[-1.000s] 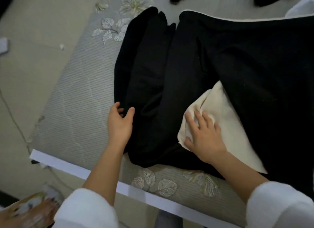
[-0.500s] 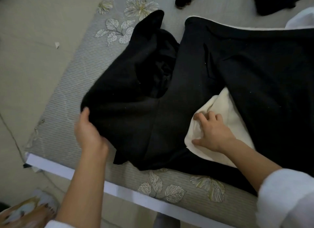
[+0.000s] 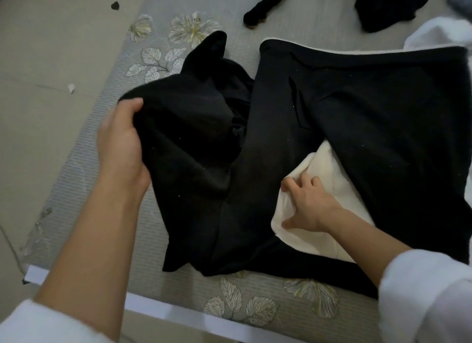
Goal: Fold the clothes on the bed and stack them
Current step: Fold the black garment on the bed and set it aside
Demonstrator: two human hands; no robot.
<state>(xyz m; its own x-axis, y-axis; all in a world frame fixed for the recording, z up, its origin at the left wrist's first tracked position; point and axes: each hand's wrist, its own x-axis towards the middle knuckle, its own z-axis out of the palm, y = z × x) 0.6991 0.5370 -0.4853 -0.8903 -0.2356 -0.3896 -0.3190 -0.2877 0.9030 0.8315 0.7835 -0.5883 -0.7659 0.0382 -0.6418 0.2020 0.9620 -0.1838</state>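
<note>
left hand (image 3: pixel 120 148), centre left of frame, clamps a lifted flap of the black garment (image 3: pixel 332 128). thumb on top, fingers hidden under the cloth, likely to swing that side over for a fold. right hand (image 3: pixel 309 207), lower centre-right, has fingers curled into the cream cloth (image 3: pixel 319 168) inside the garment, thumb out at its edge, probably anchoring it so nothing slides. garment covers middle and right of the bed (image 3: pixel 76 179). more dark clothes (image 3: pixel 383 7) lie at top of frame, apart, not yet folded.

- One lined black garment (image 3: pixel 357 117).
- Two other black pieces: twelve o'clock piece (image 3: pixel 256 14), one o'clock piece (image 3: pixel 383 7).
- One white cloth (image 3: pixel 434 33), two o'clock.
- My two hands: left hand (image 3: pixel 120 148), right hand (image 3: pixel 309 207).
</note>
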